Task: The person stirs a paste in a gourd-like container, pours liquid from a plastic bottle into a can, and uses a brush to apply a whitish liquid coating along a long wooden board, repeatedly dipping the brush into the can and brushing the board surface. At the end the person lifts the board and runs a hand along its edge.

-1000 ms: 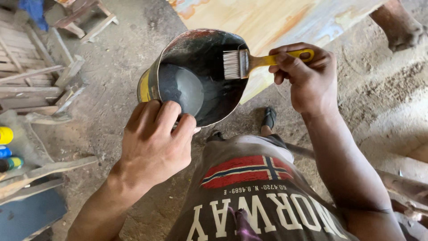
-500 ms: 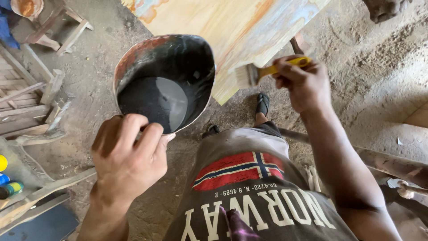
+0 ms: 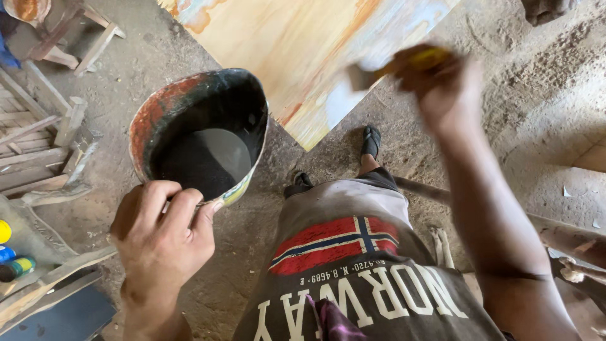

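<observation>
Here, at the far left edge, a stack of grey wooden slats (image 3: 31, 145) is cut off by the frame, and below it three small rounded things in yellow, blue and green (image 3: 9, 252) show only in part, too cropped to tell what they are. A wooden stool (image 3: 76, 38) stands at the top left, half out of view. The left hand (image 3: 161, 237) comes up from the bottom, its fingers (image 3: 183, 205) curled tight around the near rim of one battered metal pot (image 3: 196, 129); the handle or edge they grip is hidden under them. The pot is tilted toward the camera, held above the dirt floor (image 3: 252, 252), rusty red on its left lip, with a pool of dark liquid (image 3: 205, 161) inside. Beyond it lies one large pale wooden board (image 3: 303, 50) streaked orange and blue, its corner pointing down toward two dark sandalled feet (image 3: 371, 142) on the floor; the board's top runs out of frame. To the right, the right hand (image 3: 442, 85) is blurred by motion, its fingers closed on one paintbrush (image 3: 391, 66) with a yellow handle, the bristles smeared to a dark patch just over the board's lower right edge. Whether the bristles touch the board cannot be told. Sawdust (image 3: 555, 69) covers the ground at the far right
</observation>
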